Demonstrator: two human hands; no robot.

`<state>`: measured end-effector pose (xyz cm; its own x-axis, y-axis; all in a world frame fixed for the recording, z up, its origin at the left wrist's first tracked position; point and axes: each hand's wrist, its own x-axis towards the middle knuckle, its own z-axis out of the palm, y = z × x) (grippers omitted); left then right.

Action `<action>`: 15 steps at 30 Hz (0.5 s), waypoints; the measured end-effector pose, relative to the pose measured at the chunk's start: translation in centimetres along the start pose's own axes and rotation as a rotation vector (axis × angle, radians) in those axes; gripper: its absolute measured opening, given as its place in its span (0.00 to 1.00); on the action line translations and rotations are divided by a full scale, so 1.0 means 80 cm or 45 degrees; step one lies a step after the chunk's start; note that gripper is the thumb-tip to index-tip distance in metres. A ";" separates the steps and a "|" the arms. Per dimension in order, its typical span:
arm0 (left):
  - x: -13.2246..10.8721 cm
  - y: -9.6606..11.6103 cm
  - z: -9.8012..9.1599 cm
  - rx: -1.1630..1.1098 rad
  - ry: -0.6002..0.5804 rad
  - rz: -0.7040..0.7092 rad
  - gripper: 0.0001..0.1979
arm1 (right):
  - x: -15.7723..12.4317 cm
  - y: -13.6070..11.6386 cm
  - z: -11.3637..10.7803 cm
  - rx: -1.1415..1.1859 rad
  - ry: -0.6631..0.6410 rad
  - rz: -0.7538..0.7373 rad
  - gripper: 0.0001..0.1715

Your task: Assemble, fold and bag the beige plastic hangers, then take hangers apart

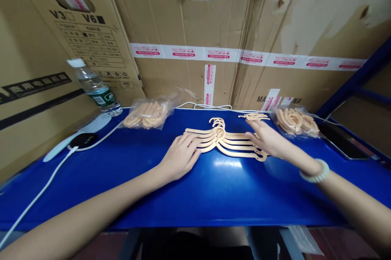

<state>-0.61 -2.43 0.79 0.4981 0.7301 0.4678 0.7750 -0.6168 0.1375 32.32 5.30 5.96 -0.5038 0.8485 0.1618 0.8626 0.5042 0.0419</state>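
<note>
Several small beige hangers (235, 143) lie overlapped in a row on the blue tabletop, hooks pointing away from me. My left hand (181, 156) rests at their left ends, its fingers curled over the arms of the hangers. Above their right ends is my right hand (266, 138), thumb apart and fingers stretched forward. Its fingertips reach the near edge of a small pile of beige pieces (256, 116), which may be touching them. Nothing shows in the right hand's grip. Parts of the hangers' right ends are hidden behind it.
Clear bags of beige pieces lie at the left (148, 113) and right (296, 121). A water bottle (99, 89), a pale blue hairbrush (82, 130), a black round charger (83, 140) and white cable stand left. A dark tablet-like slab (343, 142) lies right; cardboard (189, 81) walls the back.
</note>
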 end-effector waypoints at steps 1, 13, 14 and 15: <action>0.001 0.000 0.001 0.033 -0.030 -0.024 0.18 | -0.016 -0.017 0.009 0.012 0.047 -0.037 0.39; 0.046 -0.032 0.025 0.016 -0.468 -0.162 0.33 | -0.015 -0.005 0.064 0.020 -0.011 -0.054 0.49; 0.053 -0.033 0.027 0.002 -0.475 -0.170 0.33 | -0.010 0.000 0.062 0.028 -0.031 -0.047 0.49; 0.060 -0.035 0.030 -0.012 -0.483 -0.180 0.33 | -0.004 0.005 0.061 0.032 -0.053 -0.040 0.50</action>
<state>0.55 3.48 0.53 0.4962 0.8636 0.0887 0.8434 -0.5038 0.1865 32.61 5.98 1.14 -0.5325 0.8380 0.1192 0.8452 0.5340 0.0213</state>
